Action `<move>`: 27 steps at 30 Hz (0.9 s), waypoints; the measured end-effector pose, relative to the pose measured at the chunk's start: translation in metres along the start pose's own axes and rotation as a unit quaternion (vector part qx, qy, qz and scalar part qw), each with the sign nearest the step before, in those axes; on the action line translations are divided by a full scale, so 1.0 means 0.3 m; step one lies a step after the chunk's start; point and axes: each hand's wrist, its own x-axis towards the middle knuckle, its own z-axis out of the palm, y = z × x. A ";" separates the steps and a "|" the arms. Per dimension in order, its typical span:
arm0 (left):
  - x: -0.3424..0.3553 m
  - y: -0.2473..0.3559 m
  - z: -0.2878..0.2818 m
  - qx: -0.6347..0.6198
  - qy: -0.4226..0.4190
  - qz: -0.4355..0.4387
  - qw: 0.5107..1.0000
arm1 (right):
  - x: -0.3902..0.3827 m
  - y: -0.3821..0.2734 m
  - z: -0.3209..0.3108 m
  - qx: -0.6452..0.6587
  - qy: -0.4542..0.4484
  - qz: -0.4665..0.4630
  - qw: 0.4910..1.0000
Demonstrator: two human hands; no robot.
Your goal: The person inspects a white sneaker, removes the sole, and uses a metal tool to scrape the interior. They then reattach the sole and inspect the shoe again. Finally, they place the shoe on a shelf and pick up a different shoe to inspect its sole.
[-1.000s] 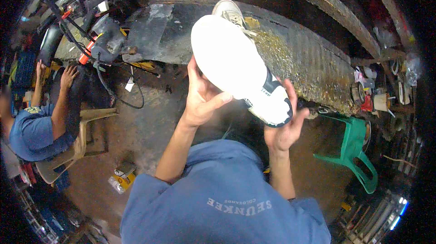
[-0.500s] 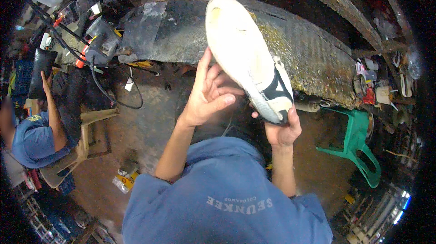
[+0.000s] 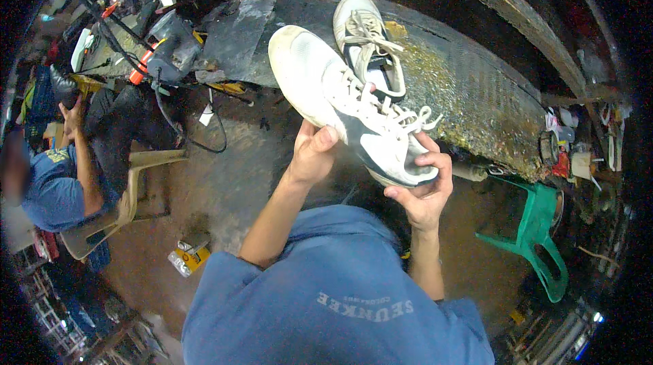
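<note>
So the white-and-black shoe (image 3: 343, 100) is up in both hands just in front of the bench (image 3: 469, 103), laces up, toe pointing off to the far left. Left hand (image 3: 314, 154) is pinching its near side around the middle, thumb on top, and the right hand (image 3: 427, 195) has the heel pinched between thumb and fingers. Matching shoe (image 3: 360, 22) sits on the bench behind it; can't tell if they touch. Green plastic chair (image 3: 530, 226) off right, co-worker (image 3: 64, 192) seated left.
</note>
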 end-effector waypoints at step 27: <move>0.027 0.133 -0.031 -0.047 -0.048 0.097 0.993 | -0.006 0.007 -0.089 -0.090 -0.045 0.047 0.994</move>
